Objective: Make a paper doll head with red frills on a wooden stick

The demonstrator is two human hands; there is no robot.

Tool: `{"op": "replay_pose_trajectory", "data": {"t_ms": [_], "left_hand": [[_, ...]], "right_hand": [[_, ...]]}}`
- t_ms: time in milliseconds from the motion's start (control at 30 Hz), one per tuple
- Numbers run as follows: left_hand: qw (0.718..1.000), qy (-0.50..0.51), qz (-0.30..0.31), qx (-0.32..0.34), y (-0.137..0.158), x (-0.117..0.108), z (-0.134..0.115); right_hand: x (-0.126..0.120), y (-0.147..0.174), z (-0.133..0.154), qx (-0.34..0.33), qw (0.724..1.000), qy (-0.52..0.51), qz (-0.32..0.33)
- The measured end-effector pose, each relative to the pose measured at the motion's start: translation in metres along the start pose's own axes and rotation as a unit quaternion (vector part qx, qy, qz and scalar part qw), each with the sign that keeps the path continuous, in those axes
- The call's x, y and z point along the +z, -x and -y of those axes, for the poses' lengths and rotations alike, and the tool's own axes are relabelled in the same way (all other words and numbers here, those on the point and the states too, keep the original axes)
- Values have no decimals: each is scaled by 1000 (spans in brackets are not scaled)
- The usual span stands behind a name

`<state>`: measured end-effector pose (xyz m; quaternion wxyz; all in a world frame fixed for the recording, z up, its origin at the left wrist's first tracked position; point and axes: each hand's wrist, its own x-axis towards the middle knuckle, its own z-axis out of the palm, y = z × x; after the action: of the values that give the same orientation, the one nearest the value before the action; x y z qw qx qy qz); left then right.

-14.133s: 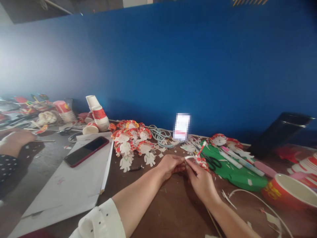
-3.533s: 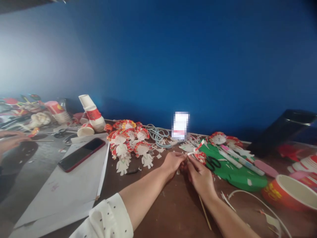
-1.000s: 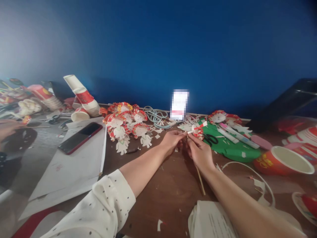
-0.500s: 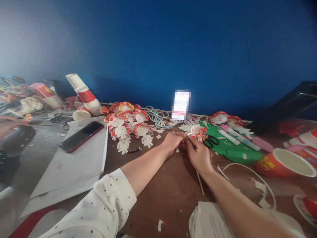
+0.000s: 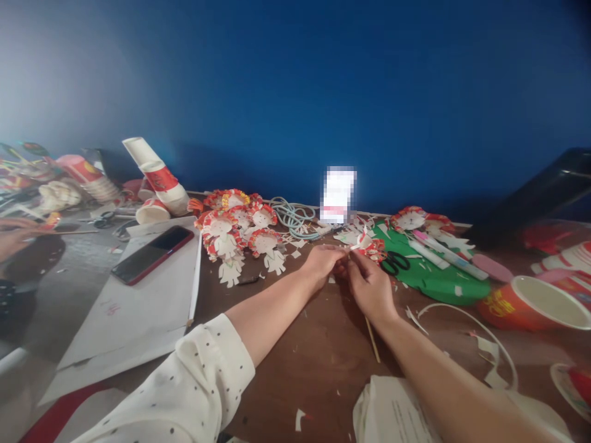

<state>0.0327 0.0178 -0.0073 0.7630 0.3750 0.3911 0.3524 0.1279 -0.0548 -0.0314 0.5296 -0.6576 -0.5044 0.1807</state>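
Note:
Both hands meet over the middle of the brown table. My left hand (image 5: pixel 324 263) is closed, its fingertips pinching the near edge of a red-and-white paper cutout figure (image 5: pixel 370 248). Pressed against it, my right hand (image 5: pixel 370 284) is closed on the same figure with thumb and fingers. A thin wooden stick (image 5: pixel 373 341) comes out below my right palm; its upper end is hidden, so I cannot tell how it meets the figure. Black-handled scissors (image 5: pixel 396 263) lie just right of my right hand. Several similar paper figures (image 5: pixel 225 229) are heaped to the left.
A dark phone (image 5: pixel 152 255) lies on white board (image 5: pixel 133 314) at left. Coiled cable (image 5: pixel 293 216) and a lit screen (image 5: pixel 339 195) are at the back. Right: green sheet (image 5: pixel 431 277) with markers (image 5: pixel 447 253), and a red paper bowl (image 5: pixel 503 306). Another person's hand (image 5: pixel 16 237) is far left.
The paper figure has tilted in my fingers, so its white part now looks narrower and more edge-on. My hands have barely moved.

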Motion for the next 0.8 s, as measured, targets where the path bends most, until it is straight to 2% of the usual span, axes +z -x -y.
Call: {"op": "replay_pose_trajectory", "data": {"t_ms": [367,633,800], "left_hand": [[1000,6,7,-10,-1,-1,-1],[1000,8,15,-11,-3,-5,2],[999,20,34,-11,-2,-5,0]], "right_hand": [[-2,1,8,26,999,-19,13],[-6,-1,11,-4,1000,24,4],[-8,-3,9,4,1000,27,1]]}}
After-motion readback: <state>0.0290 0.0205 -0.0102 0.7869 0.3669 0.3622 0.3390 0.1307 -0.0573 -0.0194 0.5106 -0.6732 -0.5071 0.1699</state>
